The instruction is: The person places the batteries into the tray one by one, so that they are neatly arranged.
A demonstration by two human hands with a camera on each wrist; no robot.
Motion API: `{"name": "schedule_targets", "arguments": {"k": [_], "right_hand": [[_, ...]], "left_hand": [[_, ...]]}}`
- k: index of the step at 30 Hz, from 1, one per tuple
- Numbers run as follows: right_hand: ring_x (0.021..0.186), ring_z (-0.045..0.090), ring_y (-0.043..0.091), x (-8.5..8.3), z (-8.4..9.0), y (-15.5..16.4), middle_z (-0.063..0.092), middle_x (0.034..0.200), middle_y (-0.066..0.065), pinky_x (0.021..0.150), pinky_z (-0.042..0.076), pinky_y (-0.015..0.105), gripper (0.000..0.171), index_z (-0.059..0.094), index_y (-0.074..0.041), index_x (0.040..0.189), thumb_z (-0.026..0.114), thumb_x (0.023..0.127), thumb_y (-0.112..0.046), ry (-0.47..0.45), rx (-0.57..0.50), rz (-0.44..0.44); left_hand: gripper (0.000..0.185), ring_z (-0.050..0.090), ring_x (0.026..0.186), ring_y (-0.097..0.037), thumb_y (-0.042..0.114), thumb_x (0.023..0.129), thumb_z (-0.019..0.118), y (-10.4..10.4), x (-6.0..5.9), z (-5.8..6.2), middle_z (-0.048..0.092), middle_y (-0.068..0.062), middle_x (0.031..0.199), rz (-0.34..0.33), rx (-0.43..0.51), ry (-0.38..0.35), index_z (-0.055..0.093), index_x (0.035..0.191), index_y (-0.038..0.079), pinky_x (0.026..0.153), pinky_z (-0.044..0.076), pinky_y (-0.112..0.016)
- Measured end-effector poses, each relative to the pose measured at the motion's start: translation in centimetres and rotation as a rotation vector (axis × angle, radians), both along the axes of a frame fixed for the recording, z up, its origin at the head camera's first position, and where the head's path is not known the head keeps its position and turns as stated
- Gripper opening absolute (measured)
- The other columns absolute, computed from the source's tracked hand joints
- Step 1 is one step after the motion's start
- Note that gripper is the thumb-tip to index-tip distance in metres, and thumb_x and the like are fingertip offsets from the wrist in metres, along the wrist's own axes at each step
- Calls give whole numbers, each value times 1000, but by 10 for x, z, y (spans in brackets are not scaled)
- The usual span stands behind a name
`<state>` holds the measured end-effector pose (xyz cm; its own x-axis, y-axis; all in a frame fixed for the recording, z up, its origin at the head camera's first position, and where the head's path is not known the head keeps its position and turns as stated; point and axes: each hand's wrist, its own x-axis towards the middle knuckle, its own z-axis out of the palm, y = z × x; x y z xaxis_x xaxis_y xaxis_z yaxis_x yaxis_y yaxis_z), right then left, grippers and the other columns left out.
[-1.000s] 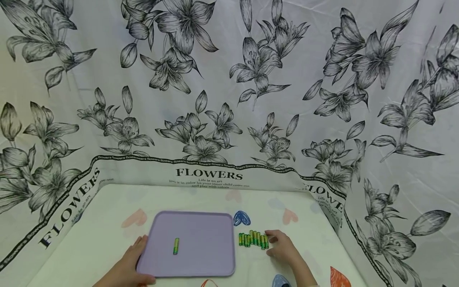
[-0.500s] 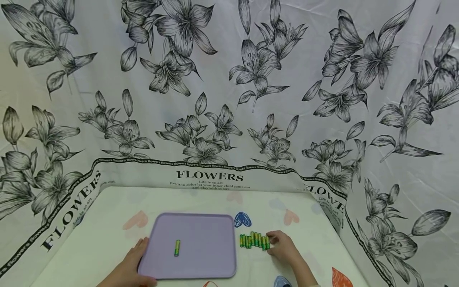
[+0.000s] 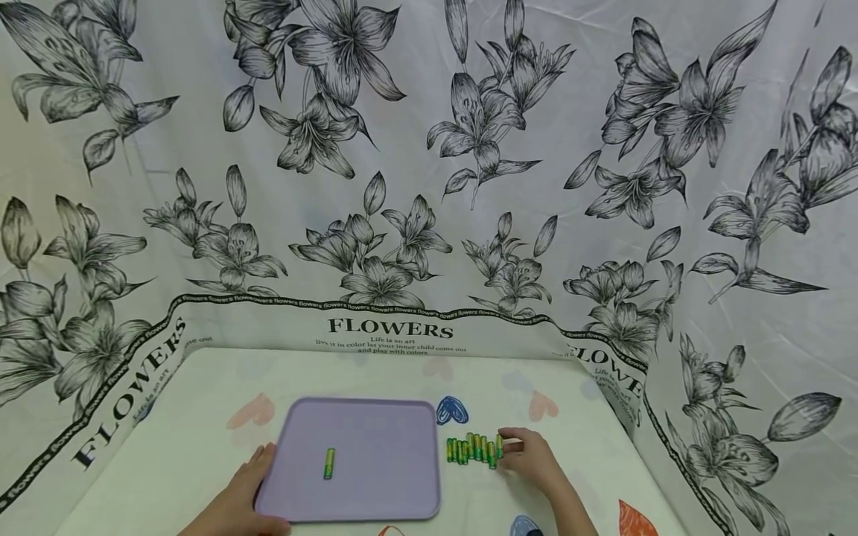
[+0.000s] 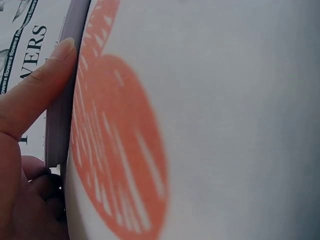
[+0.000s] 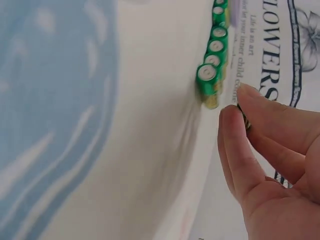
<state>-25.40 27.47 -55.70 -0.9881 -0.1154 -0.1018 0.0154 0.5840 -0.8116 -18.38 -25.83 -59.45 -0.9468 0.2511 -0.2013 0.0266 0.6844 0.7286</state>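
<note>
A purple tray (image 3: 395,491) lies on the table with one green-and-yellow battery (image 3: 329,463) on it. My left hand (image 3: 234,497) holds the tray's near left corner, its thumb (image 4: 57,62) against the front wall and its fingers along the left side. Right of the tray, several like batteries (image 3: 469,448) stand side by side in an uneven row. At the right end of that row, my right hand (image 3: 536,461) pinches a single battery (image 3: 500,445) between thumb and fingertips. In the right wrist view those fingers mostly hide it, a small gap from the row's end (image 5: 207,75).
A white cloth (image 3: 167,439) with coloured heart and leaf prints covers the table. Behind and on both sides hangs a white curtain (image 3: 402,171) with black lily drawings and lettering. A blue heart print (image 3: 452,409) lies just behind the battery row.
My right hand has drawn the end battery slightly back and away from the row. My left hand and the tray stay where they were.
</note>
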Motion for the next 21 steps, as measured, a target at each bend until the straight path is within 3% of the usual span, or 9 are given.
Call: {"name": "schedule_targets", "arguments": {"k": [6,12,21], "right_hand": [[106,70,31,-2,6,-14,68,125,20,80,60,39,59,61,3,134,79,78,-2,20,-27,17],[108,69,30,-2,16,-31,66,128,20,78,60,32,59,58,5,137,78,81,-2,51,-91,64],[109,68,29,-4,27,-56,66,130,18,80,60,29,56,61,-1,136,79,83,-3,82,-105,117]], "left_hand": [[130,-2,147,-60,41,74,89,2,1,3,1,-35,164,8,18,-17,1,158,-8,111,2,-76],[132,-1,148,-60,42,73,89,2,0,1,2,-35,164,12,10,-12,2,158,-8,111,3,-76],[132,0,148,-60,42,71,90,0,-2,-3,3,-35,164,8,0,-2,3,158,-8,111,4,-76]]}}
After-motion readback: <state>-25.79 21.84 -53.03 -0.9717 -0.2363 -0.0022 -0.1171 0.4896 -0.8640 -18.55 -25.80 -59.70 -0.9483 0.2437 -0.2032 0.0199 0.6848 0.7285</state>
